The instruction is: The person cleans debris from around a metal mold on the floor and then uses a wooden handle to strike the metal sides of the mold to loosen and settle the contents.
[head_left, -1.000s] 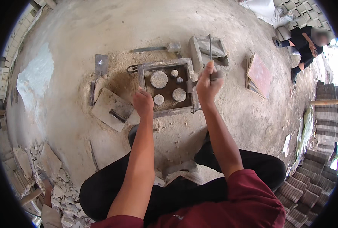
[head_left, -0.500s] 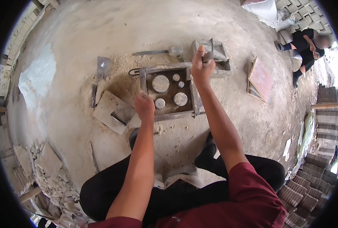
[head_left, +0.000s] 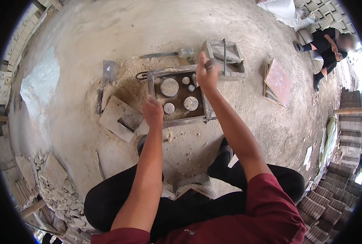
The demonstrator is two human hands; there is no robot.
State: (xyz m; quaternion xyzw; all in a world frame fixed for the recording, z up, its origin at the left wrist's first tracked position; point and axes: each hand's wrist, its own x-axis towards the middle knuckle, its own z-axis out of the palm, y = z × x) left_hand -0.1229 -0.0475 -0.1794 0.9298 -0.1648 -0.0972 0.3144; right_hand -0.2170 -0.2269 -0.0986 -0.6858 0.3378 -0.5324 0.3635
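Note:
A rectangular grey moulding frame [head_left: 185, 121] lies on the dusty ground in front of me. Several round, powder-covered pieces sit inside it, among them a large disc [head_left: 169, 87] and a smaller disc [head_left: 190, 103]. My left hand [head_left: 153, 111] is closed on the frame's left wall, its fingertips partly hidden. Above the frame's right side, my right hand [head_left: 207, 77] is raised in a fist around a short dark tool [head_left: 210, 64]. Most of that tool is covered by the fingers, so its kind is unclear.
Behind the right hand stands a grey tray-like box [head_left: 234, 75] with an upright rod. A flat board with a handle [head_left: 116, 118] and a metal plate [head_left: 109, 72] lie left; a long-handled tool [head_left: 160, 55] lies beyond. Stacked square boards [head_left: 279, 83] are right. A seated person [head_left: 329, 49] is far right.
My right hand has shifted slightly left and down with the dark tool. The left hand stays on the frame wall; the whole view has shifted a little.

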